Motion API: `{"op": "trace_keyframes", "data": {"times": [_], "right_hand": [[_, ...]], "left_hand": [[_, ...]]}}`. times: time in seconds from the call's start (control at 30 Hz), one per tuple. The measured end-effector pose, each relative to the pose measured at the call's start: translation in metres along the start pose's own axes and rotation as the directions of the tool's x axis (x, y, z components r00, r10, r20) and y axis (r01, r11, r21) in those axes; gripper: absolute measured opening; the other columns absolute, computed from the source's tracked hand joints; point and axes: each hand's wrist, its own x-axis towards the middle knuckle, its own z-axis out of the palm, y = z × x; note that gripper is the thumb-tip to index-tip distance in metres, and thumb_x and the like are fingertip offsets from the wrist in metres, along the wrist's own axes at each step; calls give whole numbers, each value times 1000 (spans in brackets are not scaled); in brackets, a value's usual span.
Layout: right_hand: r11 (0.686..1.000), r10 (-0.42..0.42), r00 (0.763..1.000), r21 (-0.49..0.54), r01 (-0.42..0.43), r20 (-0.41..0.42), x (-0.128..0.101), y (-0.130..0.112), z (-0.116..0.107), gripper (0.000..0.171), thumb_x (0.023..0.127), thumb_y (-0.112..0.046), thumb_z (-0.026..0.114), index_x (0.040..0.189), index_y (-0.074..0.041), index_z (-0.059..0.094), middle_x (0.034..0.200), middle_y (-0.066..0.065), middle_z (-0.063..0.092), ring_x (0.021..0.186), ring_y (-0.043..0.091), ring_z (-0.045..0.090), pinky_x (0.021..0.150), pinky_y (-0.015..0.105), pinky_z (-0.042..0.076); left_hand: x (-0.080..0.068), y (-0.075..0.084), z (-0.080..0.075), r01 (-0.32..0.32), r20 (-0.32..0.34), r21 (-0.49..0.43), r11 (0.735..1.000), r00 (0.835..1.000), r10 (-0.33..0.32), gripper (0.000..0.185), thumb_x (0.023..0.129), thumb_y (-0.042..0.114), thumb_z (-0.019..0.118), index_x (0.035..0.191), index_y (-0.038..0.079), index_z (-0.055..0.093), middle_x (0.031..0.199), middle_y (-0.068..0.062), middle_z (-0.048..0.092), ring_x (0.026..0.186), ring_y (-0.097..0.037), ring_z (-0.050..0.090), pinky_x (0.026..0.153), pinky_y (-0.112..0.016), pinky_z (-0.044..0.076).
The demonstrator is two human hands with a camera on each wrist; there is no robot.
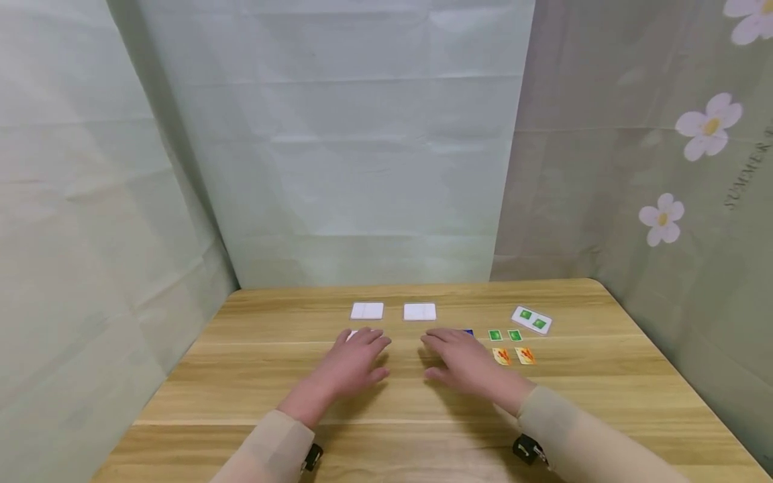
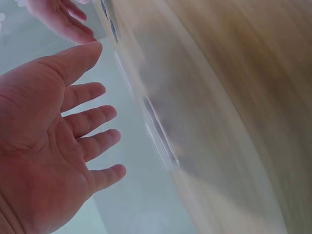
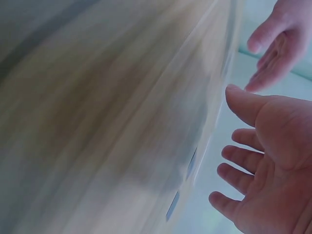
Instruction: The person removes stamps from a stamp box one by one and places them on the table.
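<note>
The light wooden table (image 1: 253, 376) carries everything; the left hand (image 1: 353, 365) and right hand (image 1: 461, 362) hover palm-down side by side above its middle, fingers spread and relaxed, gripping nothing; just beyond the fingertips lie two white rectangular cards (image 1: 367, 310); right of them sit small green square cards (image 1: 495, 335) and orange picture cards (image 1: 501, 356).

Both arms are reaching forward side by side, sleeves covering the forearms. The left hand (image 1: 355, 363) is hovering palm down, fingers relaxed and slightly spread (image 2: 92, 117), gripping nothing. The right hand (image 1: 464, 361) is mirroring it, palm down, fingers (image 3: 239, 175) loosely extended. The two hands are sitting near each other, not touching.
</note>
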Motion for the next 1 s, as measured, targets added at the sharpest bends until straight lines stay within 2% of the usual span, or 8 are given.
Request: {"op": "trace_keyframes", "data": {"times": [0.43,0.73,0.87,1.0], "right_hand": [[996,48,994,-64,-55,-103,-44,48,-18,63,98,-27,88,150,1,64,152,21,63,141,45,59,117,63,46],[990,73,982,-102,-92,-176,-64,82,-35,60,97,-25,88,146,2,66,147,24,66,133,47,63,108,64,53],[989,75,976,-114,-99,-203,-72,99,-41,59,97,-24,88,144,5,67,146,26,66,134,49,62,109,66,51],[986,111,966,-100,-137,-232,-80,117,-44,57,96,-21,88,142,7,67,146,30,65,134,51,62,110,67,50]], "left_hand": [[18,27,13,-22,8,7,1000,1000,22,63,105,41,78,156,8,60,164,-15,54,155,-41,45,128,-67,28],[29,42,17,-37,18,5,999,999,36,65,107,45,74,160,12,57,167,-11,52,159,-37,40,129,-67,26],[34,50,19,-43,34,-6,999,998,43,65,108,45,73,161,13,56,169,-10,49,161,-37,37,130,-67,24],[39,59,20,-59,47,-19,998,997,60,65,109,46,71,163,14,55,171,-11,46,162,-37,35,131,-66,22]]}}
